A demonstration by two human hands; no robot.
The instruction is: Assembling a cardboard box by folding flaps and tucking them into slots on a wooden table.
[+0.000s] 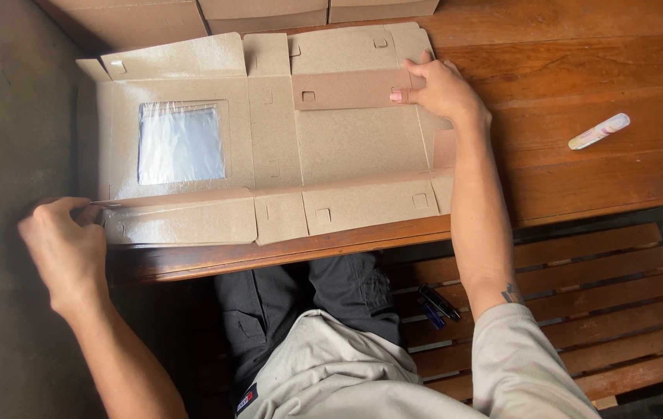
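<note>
I see a flat, unfolded cardboard box blank (269,140) lying on the wooden bench (580,70), spread from the bench's left edge to about its middle. A clear plastic window (181,143) sits in the blank's left panel.

Left hand (64,248) is at the near-left corner of the blank; its grip is pressed together, pinching the edge of the near-left flap (180,219), which is slightly raised.

Right hand (442,91) is at the far-right part of the blank. Its fingers (409,95) lie flat and spread on a folded-over flap (347,88), pressing it down; nothing is pinched there.

A small white tube (598,131) lies on the bench, well apart to the right. More cardboard boxes (262,12) stand along the far edge. Two dark pens (438,304) rest on the slatted seat (580,310) near the person's legs.
</note>
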